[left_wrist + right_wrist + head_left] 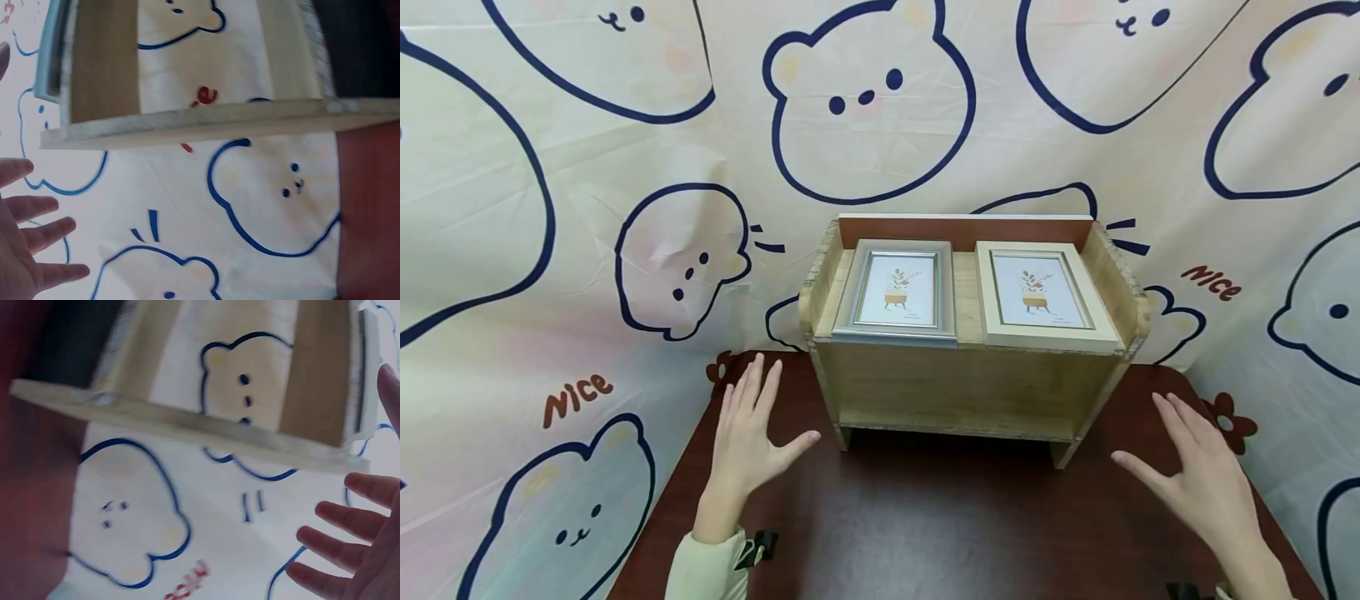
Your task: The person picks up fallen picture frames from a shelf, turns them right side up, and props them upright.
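Observation:
A small wooden shelf (955, 387) stands on the dark table, with two framed pictures leaning on its upper board. The silver-grey picture frame (842, 321) is on the left and the cream picture frame (992, 325) on the right. To the left of the shelf, my left hand (748, 450) is held in the air with fingers spread and nothing in it. Over on the right side, my right hand (1206, 479) hovers likewise, its fingers straight and thumb apart. Both hands are apart from the shelf. In the wrist views, the shelf's side boards (206, 122) (187, 428) appear beyond the fingers.
The dark reddish-brown table (940, 517) extends in front of the shelf. A cloth (865, 158) printed with blue-outlined cartoon bears hangs behind it and along both sides. Beneath the shelf's lower board is a dark gap between its short legs.

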### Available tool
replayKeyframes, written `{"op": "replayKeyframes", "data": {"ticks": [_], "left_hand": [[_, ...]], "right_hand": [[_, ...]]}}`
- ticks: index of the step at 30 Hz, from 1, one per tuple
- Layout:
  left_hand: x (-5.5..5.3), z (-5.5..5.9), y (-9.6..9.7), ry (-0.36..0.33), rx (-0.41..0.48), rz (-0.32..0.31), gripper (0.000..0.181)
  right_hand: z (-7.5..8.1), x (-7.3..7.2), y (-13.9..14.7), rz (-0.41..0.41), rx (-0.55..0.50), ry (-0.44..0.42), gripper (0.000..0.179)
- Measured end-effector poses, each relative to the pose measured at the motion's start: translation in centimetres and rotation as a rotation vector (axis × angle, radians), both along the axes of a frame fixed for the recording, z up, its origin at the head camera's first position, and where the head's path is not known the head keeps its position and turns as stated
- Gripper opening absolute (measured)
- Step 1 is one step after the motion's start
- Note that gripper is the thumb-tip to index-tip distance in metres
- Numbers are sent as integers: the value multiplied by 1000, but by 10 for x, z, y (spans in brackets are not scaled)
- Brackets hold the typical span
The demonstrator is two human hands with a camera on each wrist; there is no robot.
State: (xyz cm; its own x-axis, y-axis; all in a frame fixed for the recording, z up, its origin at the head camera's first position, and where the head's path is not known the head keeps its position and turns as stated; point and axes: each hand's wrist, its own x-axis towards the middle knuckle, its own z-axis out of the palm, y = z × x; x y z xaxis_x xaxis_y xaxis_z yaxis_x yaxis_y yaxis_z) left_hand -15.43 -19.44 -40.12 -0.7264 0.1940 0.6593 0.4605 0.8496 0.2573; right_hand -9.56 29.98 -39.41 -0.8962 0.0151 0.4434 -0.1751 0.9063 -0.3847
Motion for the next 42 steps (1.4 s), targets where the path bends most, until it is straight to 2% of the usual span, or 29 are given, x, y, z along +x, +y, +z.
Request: {"op": "replayKeyframes", "data": {"ticks": [4,7,10,14,16,20,29,36,42], "left_hand": [[-3,11,4,75,58,-68,91],[-5,20,8,111,97,-104,86],[-9,28,12,122,153,-150,77],[-16,40,18,132,243,-232,56],[-20,47,22,138,270,-259,52],[-25,58,29,130,282,-256,49],[-33,72,40,47,278,-193,47],[-37,77,49,2,321,-185,48],[-41,77,56,-38,366,-185,48]], "right_hand": [[21,-4,-11,31,-30,10,82],[35,-10,-19,79,-69,60,71],[47,-17,-27,128,-99,100,63],[61,-30,-39,188,-138,148,52],[67,-38,-45,227,-173,168,47],[81,-50,-55,283,-234,143,43],[114,-79,-74,320,-350,-70,46],[129,-107,-91,305,-312,-139,50],[139,-127,-103,310,-384,-216,55]]}}
